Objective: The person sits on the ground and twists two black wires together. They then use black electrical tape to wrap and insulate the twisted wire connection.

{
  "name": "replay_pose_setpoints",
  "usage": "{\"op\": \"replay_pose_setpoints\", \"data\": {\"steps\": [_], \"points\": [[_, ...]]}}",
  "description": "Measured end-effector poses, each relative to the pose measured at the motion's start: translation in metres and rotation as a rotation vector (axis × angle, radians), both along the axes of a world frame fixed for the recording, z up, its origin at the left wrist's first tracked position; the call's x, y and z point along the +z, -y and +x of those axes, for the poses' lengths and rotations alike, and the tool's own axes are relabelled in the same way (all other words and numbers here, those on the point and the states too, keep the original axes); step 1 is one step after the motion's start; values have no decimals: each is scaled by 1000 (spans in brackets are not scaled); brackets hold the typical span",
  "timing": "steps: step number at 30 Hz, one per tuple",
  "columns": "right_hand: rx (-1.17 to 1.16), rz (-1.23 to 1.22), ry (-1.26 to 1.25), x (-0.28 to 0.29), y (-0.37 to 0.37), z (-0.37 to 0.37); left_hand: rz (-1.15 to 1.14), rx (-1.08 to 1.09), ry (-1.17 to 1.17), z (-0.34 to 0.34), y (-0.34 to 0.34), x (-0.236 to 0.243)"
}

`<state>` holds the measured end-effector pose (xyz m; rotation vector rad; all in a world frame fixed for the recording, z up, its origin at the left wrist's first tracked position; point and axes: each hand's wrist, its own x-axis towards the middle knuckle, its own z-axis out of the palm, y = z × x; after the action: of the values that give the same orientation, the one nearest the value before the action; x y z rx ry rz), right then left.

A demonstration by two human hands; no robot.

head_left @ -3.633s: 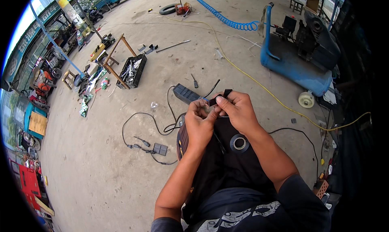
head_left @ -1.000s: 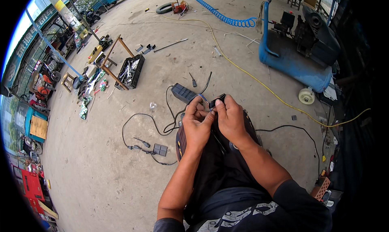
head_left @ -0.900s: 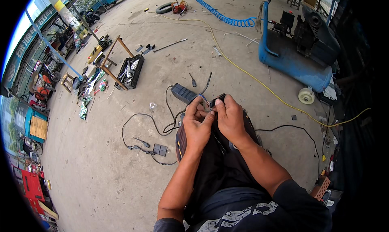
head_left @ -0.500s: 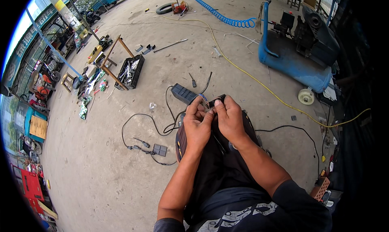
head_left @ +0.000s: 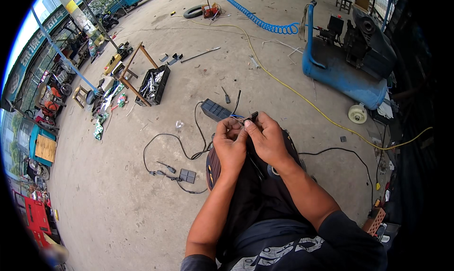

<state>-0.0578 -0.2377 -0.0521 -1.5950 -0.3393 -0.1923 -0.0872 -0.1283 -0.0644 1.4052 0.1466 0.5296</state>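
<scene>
Close together above my knees, my left hand (head_left: pixel 230 147) and my right hand (head_left: pixel 267 142) both have their fingers closed. Thin coloured wires (head_left: pixel 237 116) run into my left fingertips, where the pinch itself is partly hidden. A small black part (head_left: pixel 254 116) sticks up from between my right thumb and fingers, touching the wires. Just beyond my left hand lies a dark ribbed box (head_left: pixel 215 110), a black cable leading off it. A screwdriver (head_left: pixel 227 98) rests on the ground past the box. To the left are a dark square cover (head_left: pixel 187 176) and a black cord with a plug (head_left: pixel 154 172).
A blue air compressor (head_left: pixel 347 77) stands at the right, with a coiled blue hose (head_left: pixel 265 22) behind it. A yellow hose (head_left: pixel 302 92) crosses the concrete. At the left, a black crate of tools (head_left: pixel 154 85) sits beside a wooden frame (head_left: pixel 132 72).
My hands have drawn slightly closer together. The black part in my right fingers has tilted more upright. Both forearms stay nearly in place.
</scene>
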Motion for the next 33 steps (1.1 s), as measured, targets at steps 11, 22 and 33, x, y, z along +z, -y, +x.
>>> {"op": "replay_pose_setpoints", "data": {"steps": [11, 22, 33], "points": [[-55, -328, 249, 17, -3, -9, -37, -66, 37, 4, -3, -9], [1, -417, 414, 22, -1, -13, -121, -111, -10, -1, -8, -4], [116, -383, 388, 22, 9, -8, -294, -310, -51, -11, -26, 10]]}}
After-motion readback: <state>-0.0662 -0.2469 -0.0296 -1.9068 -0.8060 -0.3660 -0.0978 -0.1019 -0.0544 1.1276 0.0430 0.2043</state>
